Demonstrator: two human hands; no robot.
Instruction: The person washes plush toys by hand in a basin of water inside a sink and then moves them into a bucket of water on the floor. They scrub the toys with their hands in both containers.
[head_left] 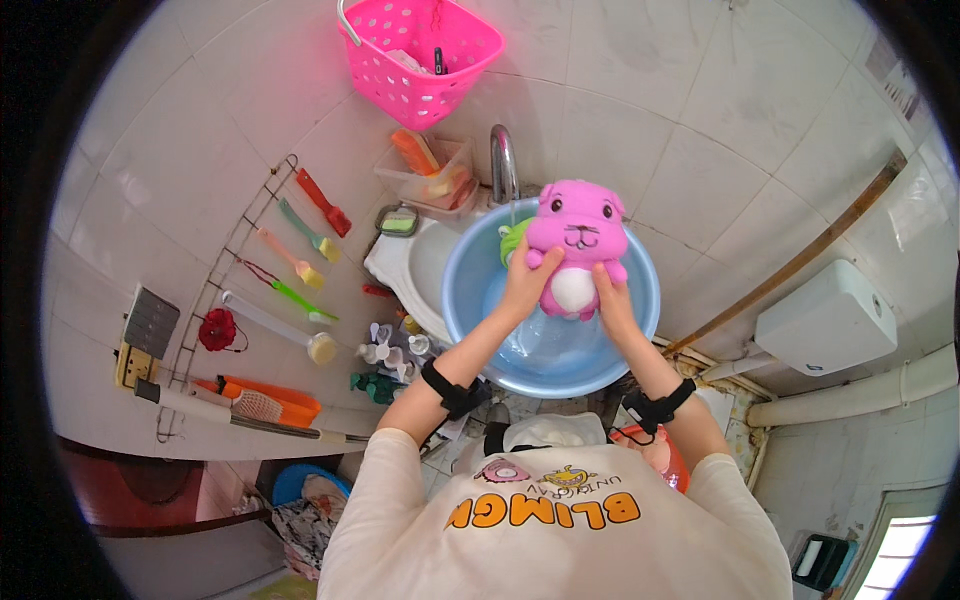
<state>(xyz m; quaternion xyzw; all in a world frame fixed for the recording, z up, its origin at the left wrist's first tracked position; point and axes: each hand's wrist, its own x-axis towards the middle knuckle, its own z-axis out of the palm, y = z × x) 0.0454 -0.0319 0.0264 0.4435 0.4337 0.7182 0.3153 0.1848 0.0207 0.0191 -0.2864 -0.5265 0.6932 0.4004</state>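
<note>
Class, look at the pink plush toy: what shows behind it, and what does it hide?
Behind the pink plush toy, part of a green toy shows at left, with the blue basin beyond. The green toy's remainder and the basin directly behind are covered.

Head-worn wide fisheye, looking down, hands [528,281] fairly close

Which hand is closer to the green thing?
Left. The left hand is close beside the green thing; the right hand is farther off, on the other side of the pink toy.
</note>
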